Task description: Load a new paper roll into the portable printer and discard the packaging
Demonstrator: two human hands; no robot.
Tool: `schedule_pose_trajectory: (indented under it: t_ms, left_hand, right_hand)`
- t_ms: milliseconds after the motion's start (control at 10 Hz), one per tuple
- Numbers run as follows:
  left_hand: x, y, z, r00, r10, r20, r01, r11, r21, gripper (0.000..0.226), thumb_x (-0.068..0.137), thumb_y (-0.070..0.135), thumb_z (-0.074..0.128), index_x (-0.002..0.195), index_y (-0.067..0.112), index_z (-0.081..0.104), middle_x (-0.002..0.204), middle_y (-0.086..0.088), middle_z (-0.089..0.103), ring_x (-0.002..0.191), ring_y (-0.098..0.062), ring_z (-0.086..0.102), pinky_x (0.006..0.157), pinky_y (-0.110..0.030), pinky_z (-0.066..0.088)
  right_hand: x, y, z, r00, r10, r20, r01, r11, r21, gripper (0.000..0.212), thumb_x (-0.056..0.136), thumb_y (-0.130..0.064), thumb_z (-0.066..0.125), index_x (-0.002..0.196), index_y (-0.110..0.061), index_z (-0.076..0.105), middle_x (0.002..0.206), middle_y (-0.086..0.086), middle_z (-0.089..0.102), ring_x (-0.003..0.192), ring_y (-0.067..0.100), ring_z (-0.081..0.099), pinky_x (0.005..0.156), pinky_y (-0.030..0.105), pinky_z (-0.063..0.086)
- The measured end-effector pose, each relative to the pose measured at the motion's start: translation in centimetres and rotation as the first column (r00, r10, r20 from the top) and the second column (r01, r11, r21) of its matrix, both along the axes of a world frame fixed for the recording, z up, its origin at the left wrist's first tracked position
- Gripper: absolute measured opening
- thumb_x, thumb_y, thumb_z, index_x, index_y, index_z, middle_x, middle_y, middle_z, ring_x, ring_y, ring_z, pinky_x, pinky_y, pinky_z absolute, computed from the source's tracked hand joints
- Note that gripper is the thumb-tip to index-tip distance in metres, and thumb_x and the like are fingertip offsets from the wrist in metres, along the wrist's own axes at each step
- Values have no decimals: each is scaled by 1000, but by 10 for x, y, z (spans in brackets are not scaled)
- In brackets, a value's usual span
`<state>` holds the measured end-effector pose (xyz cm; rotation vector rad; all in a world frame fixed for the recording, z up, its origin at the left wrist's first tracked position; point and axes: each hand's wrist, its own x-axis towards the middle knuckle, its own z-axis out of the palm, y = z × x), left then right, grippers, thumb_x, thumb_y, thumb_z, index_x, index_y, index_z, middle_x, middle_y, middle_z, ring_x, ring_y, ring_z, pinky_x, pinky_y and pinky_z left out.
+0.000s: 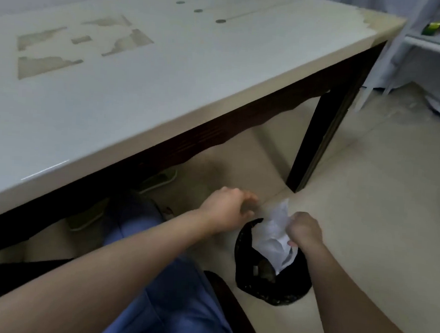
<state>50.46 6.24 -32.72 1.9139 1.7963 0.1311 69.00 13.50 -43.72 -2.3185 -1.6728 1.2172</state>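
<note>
My right hand (304,229) grips crumpled white packaging (275,232) and holds it over a black mesh waste bin (293,291) on the floor beside my chair. The lower end of the packaging hangs inside the bin's opening. My left hand (226,210) hovers just left of the bin with fingers curled and blurred, holding nothing that I can see. Neither the printer nor the paper roll is in view.
A white-topped table (146,84) with worn patches and dark wooden legs (318,141) fills the upper left. My legs in blue trousers (170,292) and green shoes (158,180) are under it. A dark chair edge (231,303) sits beside the bin. Tiled floor (379,201) spreads to the right.
</note>
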Motion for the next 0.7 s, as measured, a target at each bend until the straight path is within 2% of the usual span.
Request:
schedule_pose_trajectory:
  t_ms: [100, 200, 300, 400, 500, 600, 700]
  left_hand:
    - [-2, 2, -5, 999, 9, -42, -9, 1000, -6, 40, 97, 28, 57, 137, 24, 56, 141, 0, 59, 129, -21, 54, 104, -33, 44]
    - [-6, 3, -12, 998, 17, -62, -18, 1000, -5, 41, 97, 28, 57, 138, 25, 54, 142, -3, 58, 130, -23, 52, 103, -34, 42]
    - [-10, 2, -17, 997, 35, -64, -36, 999, -14, 41, 97, 29, 58, 138, 26, 54, 140, -5, 58, 130, -25, 52, 104, -35, 43]
    - [-19, 2, -12, 998, 44, -51, -43, 999, 17, 42, 96, 31, 58, 138, 28, 54, 138, -4, 59, 130, -25, 52, 103, -35, 43]
    - [-31, -3, 7, 998, 55, -10, -53, 986, 156, 40, 95, 31, 60, 135, 27, 58, 133, -2, 62, 126, -24, 55, 103, -36, 46]
    - [-51, -19, 41, 989, 109, 96, -138, 909, 394, 35, 93, 30, 62, 128, 27, 63, 123, 1, 67, 117, -20, 60, 99, -39, 49]
    - [-76, -55, 72, 969, 105, 224, -210, 832, 514, 29, 92, 29, 62, 121, 28, 68, 116, 9, 70, 110, -11, 64, 94, -34, 52]
  right_hand:
    - [1, -14, -31, 980, 112, 164, -101, 992, -74, 27, 94, -15, 53, 115, -2, 63, 116, 15, 66, 106, 30, 64, 81, 32, 52]
    - [-4, -24, -56, 961, 228, 155, -191, 956, -224, 46, 96, -22, 52, 140, -6, 47, 136, 15, 56, 117, 34, 57, 82, 34, 48]
    - [-9, -25, -76, 976, 183, 120, -143, 949, -280, 53, 93, -20, 54, 143, -5, 43, 132, 21, 57, 106, 35, 59, 79, 35, 49]
    - [-21, -11, -68, 971, 212, 114, -194, 970, -149, 34, 92, -22, 49, 116, -2, 62, 122, 20, 64, 107, 35, 61, 82, 32, 49]
    - [-46, 7, -26, 994, 103, 24, -105, 989, 108, 19, 91, -17, 49, 92, -6, 65, 108, 19, 69, 99, 36, 64, 71, 29, 44]
    - [-81, 13, 37, 993, -16, -120, 78, 846, 528, 22, 94, -16, 51, 104, -11, 71, 99, 15, 74, 93, 35, 67, 68, 29, 42]
    - [-113, 1, 102, 909, 36, -416, 303, 627, 718, 19, 94, -15, 54, 103, -13, 71, 78, 0, 69, 73, 24, 65, 59, 22, 40]
